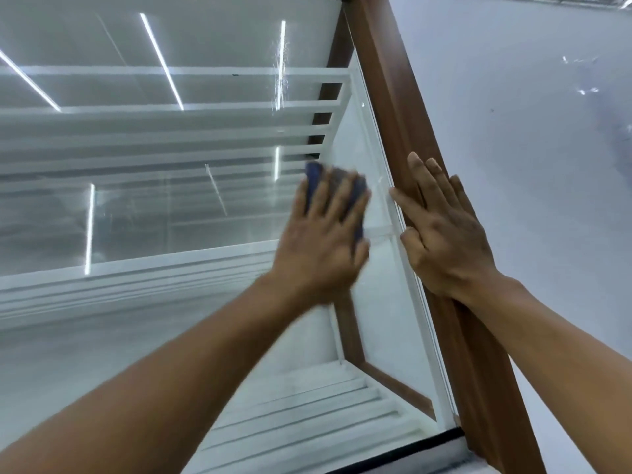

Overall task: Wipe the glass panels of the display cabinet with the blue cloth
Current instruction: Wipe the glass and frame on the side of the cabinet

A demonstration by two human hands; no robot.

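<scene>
The blue cloth (315,177) is mostly covered by the motion-blurred left hand (325,241); only its edges show. Both forearms extend forward. Just left of the wooden frame post (393,97), the left hand presses the cloth against the glass panel (171,206), fingers extended. The right hand (444,234) lies flat on the post, fingers straight.

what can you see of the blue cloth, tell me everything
The blue cloth is dark blue and looks like soft fabric, bunched rather than spread out. Most of it is hidden under the left hand, whose spread fingers press it flat against the glass panel. It shows above the fingertips, between the fingers and along the hand's right edge. It sits near the panel's right side, short of the brown wooden frame. It is blurred, so its weave and edges cannot be made out.
</scene>
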